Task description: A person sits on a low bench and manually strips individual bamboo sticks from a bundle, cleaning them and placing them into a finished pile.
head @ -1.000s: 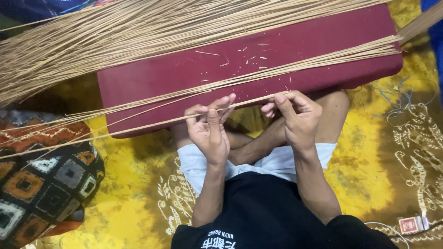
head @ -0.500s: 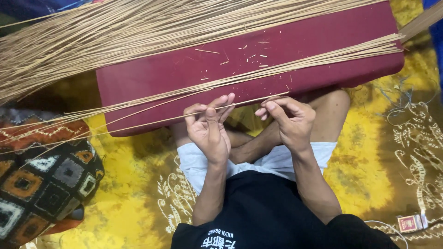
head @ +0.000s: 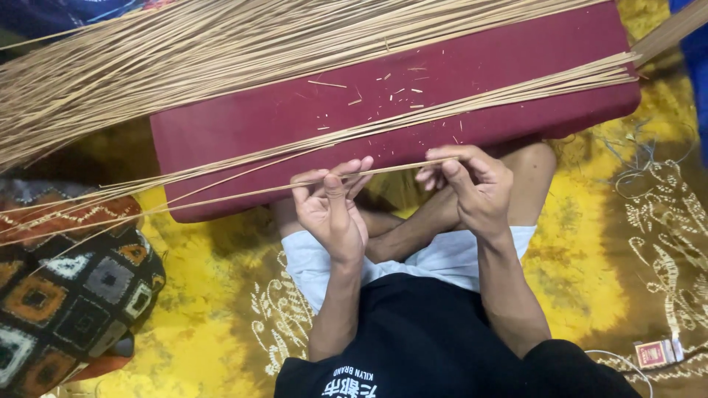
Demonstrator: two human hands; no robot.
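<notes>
Both hands pinch one thin stick (head: 243,193) just in front of the maroon cushion (head: 280,125): the left hand (head: 330,210) steadies its middle, the right hand (head: 472,184) nips its end, keeping it apart from the bundle (head: 147,66) across the cushion.

This looks like a home floor used for handcraft. A yellow patterned cloth (head: 590,273) covers the ground, with a patchwork cushion (head: 70,302) at eight o'clock. A maroon padded board (head: 383,118) lies at twelve o'clock, strewn with long thin sticks (head: 184,59) and small splinters (head: 398,85).
</notes>
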